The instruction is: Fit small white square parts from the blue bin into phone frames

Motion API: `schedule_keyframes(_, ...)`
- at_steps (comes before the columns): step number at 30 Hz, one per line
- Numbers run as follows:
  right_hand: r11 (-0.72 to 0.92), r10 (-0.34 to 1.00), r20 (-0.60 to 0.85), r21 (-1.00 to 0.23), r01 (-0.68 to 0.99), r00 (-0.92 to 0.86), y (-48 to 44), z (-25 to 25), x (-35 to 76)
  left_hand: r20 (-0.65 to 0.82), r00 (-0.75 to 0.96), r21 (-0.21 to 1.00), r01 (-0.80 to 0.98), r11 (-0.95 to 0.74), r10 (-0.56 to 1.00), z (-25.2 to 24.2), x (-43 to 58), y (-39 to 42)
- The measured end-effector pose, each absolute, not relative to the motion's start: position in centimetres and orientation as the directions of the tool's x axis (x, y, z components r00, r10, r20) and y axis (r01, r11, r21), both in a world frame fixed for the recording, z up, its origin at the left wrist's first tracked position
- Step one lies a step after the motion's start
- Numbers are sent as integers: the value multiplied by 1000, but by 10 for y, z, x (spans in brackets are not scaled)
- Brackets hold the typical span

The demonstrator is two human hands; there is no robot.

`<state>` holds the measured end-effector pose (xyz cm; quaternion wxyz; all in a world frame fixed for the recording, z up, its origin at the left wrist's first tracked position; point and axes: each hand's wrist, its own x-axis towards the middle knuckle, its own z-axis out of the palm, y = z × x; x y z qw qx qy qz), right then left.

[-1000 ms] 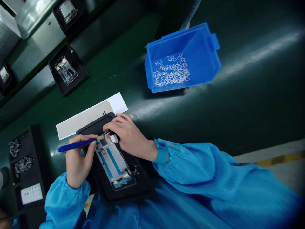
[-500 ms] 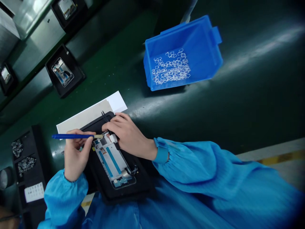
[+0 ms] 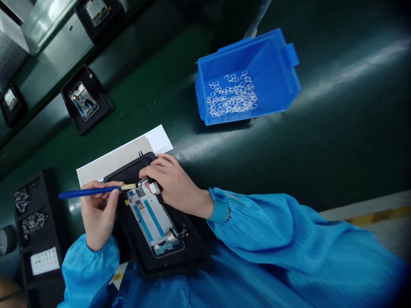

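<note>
My left hand [image 3: 99, 214] pinches a blue pen-like stick [image 3: 86, 192] with a cream tip. That tip reaches the upper end of an opened phone assembly [image 3: 157, 220], which has blue strips on a silver plate. The phone lies in a black tray [image 3: 138, 254] in front of me. From the right, my right hand [image 3: 176, 184] rests over the phone's top edge, closed round black tweezers [image 3: 141, 157] whose points face away from me. A white wrap [image 3: 155, 188] shows below its fingers. What its fingertips touch is partly hidden.
A blue bin [image 3: 272, 85] holds many small white frames. Paper sheets [image 3: 112, 160] lie behind the tray. At left stands a black compartment box [image 3: 45, 188] with small parts; farther back, another tray [image 3: 99, 92] carries a phone assembly. Someone's head shows at the lower left edge.
My left hand has drawn back slightly to the left with the blue stick, which now slants more. My right hand keeps its place on the phone. The whole view has shifted a little.
</note>
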<state>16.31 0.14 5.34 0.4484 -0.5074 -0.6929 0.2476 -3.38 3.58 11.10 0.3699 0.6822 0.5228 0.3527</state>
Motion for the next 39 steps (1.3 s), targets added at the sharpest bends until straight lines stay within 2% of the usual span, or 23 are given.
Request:
schedule_keyframes(3,357,928,364,-797,487,-85,2,53,163,130,230,837,496,-231,964,114,-32,31)
schedule_keyframes(7,361,926,370,-799,481,-80,1,51,162,314,210,782,495,-378,926,119,-36,26)
schedule_keyframes(9,369,922,378,-800,473,-80,1,50,161,361,307,673,567,-474,880,119,-39,23)
schedule_keyframes(12,377,920,383,-799,468,-85,1,50,159,243,506,392,729,-561,828,110,-41,18)
schedule_keyframes(15,377,919,387,-797,471,-82,1,50,159,153,548,182,802,-569,822,94,-37,15)
schedule_keyframes(17,381,918,387,-790,479,-92,0,50,159,124,547,126,819,-560,828,86,-34,14)
schedule_keyframes(21,464,871,470,-696,548,-142,-1,48,158,72,517,160,838,-522,853,83,-31,13)
schedule_keyframes(25,639,725,627,-461,616,-283,3,49,154,107,411,326,845,-423,905,89,-39,11)
schedule_keyframes(30,720,610,667,-240,651,-428,7,52,148,125,277,463,833,-302,953,99,-59,12)
schedule_keyframes(34,725,547,683,-98,682,-484,6,57,144,93,210,453,862,-229,973,118,-75,34)
schedule_keyframes(39,709,521,689,-21,705,-504,6,61,139,36,73,413,907,-81,997,135,-93,116)
